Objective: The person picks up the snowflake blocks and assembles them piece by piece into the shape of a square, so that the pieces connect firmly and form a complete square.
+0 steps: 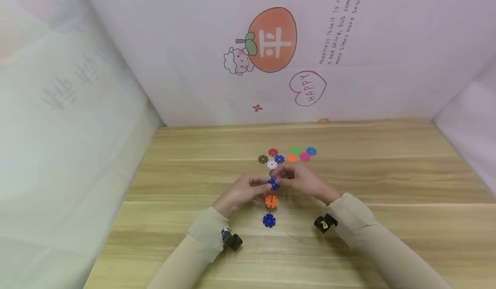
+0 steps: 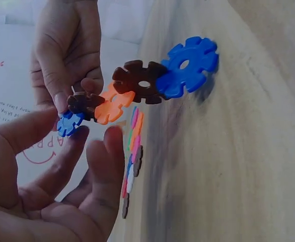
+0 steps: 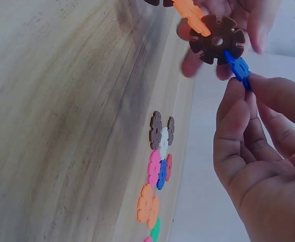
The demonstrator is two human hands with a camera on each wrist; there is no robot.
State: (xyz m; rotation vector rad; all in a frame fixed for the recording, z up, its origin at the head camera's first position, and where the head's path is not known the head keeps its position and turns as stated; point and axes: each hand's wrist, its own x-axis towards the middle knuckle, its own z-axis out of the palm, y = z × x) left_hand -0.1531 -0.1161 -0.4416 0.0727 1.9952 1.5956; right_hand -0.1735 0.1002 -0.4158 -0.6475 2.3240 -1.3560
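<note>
An orange notched disc (image 1: 271,201) is slotted crosswise between two brown notched discs (image 2: 130,80), a blue notched disc (image 1: 269,220) beyond each.

1. Left hand (image 1: 248,190) and right hand (image 1: 300,179), both pinching the upper blue disc (image 1: 273,184), just beyond the chain's orange disc (image 1: 273,202)!
2. Nearer than that orange disc, in line: the lower blue disc (image 1: 269,221).
3. Beyond it, the white disc (image 1: 272,164), brown disc (image 1: 263,159) and red disc (image 1: 273,152).
4. Beyond and right of it, green disc (image 1: 296,150) and pink disc (image 1: 305,156)!
</note>
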